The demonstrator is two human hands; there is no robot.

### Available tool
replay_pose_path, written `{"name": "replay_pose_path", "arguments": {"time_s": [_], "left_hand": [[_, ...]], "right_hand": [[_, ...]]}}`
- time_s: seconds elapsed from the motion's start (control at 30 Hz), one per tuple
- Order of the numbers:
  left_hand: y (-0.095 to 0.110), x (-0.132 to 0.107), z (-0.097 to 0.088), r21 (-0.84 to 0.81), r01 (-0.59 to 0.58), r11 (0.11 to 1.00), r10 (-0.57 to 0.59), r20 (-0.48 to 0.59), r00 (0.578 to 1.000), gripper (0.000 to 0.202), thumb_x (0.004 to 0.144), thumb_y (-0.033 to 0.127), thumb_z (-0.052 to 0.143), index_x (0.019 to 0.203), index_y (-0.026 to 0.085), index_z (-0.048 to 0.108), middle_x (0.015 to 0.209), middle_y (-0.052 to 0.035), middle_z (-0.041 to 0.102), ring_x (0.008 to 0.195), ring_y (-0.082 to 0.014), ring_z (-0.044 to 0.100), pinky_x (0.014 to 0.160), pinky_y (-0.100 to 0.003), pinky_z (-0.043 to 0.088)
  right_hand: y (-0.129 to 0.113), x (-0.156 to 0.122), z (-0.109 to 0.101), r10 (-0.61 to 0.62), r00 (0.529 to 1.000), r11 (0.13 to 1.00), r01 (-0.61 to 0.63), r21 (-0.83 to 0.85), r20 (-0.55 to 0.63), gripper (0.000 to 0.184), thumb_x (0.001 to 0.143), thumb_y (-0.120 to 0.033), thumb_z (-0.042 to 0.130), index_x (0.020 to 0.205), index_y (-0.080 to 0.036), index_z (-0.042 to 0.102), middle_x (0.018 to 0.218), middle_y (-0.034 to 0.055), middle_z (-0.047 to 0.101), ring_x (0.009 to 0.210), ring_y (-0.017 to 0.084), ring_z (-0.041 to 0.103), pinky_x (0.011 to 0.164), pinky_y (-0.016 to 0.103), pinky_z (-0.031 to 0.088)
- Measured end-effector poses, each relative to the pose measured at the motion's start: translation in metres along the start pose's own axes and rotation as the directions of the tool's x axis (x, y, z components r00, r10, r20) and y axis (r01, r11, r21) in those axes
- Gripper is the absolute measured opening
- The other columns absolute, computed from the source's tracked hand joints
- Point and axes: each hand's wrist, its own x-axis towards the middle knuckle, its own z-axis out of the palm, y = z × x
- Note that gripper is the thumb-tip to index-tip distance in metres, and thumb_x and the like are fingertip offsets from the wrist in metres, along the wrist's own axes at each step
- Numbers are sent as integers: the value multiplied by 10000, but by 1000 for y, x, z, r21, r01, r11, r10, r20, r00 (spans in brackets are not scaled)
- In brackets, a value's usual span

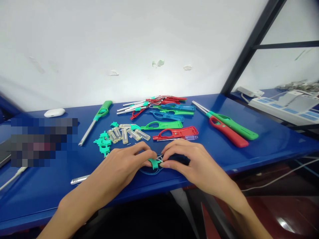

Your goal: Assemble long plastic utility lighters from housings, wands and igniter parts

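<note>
Near the table's front edge, my left hand (pixel 132 159) is closed, thumb and fingers on a turquoise plastic lighter trigger (pixel 155 163). My right hand (pixel 190 157) pinches thin white wires (pixel 160 159) just right of the trigger. Beneath both hands lies a translucent blue lighter casing half (pixel 149 172), mostly hidden by fingers. A silver lighter tube (pixel 79 180) sticks out left from under my left forearm. Beyond my hands lie a red casing half (pixel 178 132), a screwdriver with a purple handle (pixel 191 137) and a green casing half (pixel 164 125).
Clear fuel tanks (pixel 124 135) and turquoise triggers (pixel 103 142) lie left of centre. Red lighter parts (pixel 169 100) and blue casing halves (pixel 169 116) pile near the wall. Whole lighters rest left, green (pixel 101 111), and right, red (pixel 228 132). A white earbud case (pixel 54 113) sits far left.
</note>
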Motion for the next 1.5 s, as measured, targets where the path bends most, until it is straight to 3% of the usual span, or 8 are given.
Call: {"name": "replay_pose_path", "arguments": {"time_s": [0.1,0.33,0.53,0.67,0.97,1.27,1.5], "left_hand": [[1,2,-3,-18,-10,1000,10,-16,1000,322,1083,87,407,1228,299,602,1177,1,665,865,-154,742,708,-250,505],[5,3,-6,119,-93,988,102,-71,992,245,1119,182,398,1201,272,611,1238,-22,687,840,-174,760,649,-270,503],[1,-4,1,169,-31,985,26,29,999,407,1048,49,395,1320,319,534,1302,-21,652,924,-181,751,662,-275,467],[0,-5,2,162,-30,986,23,45,999,404,1048,56,410,1332,323,517,1306,-26,653,955,-184,746,687,-273,463],[3,-1,2,127,-89,988,101,-91,991,275,1079,85,465,1244,285,560,1196,-3,669,801,-124,691,608,-251,386],[7,1,4,236,-90,968,111,-77,991,321,1044,34,392,1239,257,515,1163,-31,654,778,-159,713,574,-271,407],[3,-2,5,149,-57,987,58,-5,998,326,1053,58,430,1267,300,479,1168,-13,639,869,-173,709,605,-281,395]], "right_hand": [[0,-1,1,-24,1000,999,25,-22,6,23,988,-268,747,977,-253,734,1084,-39,771,1040,136,700,965,240,497],[-1,-2,1,-21,1000,999,21,-31,-2,28,1022,-268,700,1001,-250,696,1068,-30,754,1018,143,691,939,256,505],[-2,-1,1,15,1000,1000,-15,-16,-11,31,1005,-283,727,981,-265,722,1051,-51,771,1010,136,705,947,255,505],[-1,1,-1,44,999,999,-44,17,3,21,970,-294,771,960,-285,755,1081,-62,784,1048,141,716,984,260,504],[0,1,-2,20,1000,1000,-20,12,8,43,967,-241,769,964,-275,742,1095,-28,785,1057,180,723,976,303,531],[0,0,-1,50,998,997,-48,54,-26,57,942,-222,793,941,-264,754,1056,-39,789,1013,157,724,952,276,530],[-1,2,-2,89,996,990,-86,113,-18,42,916,-265,817,900,-288,786,1084,-24,803,1042,196,744,978,318,548]]}}
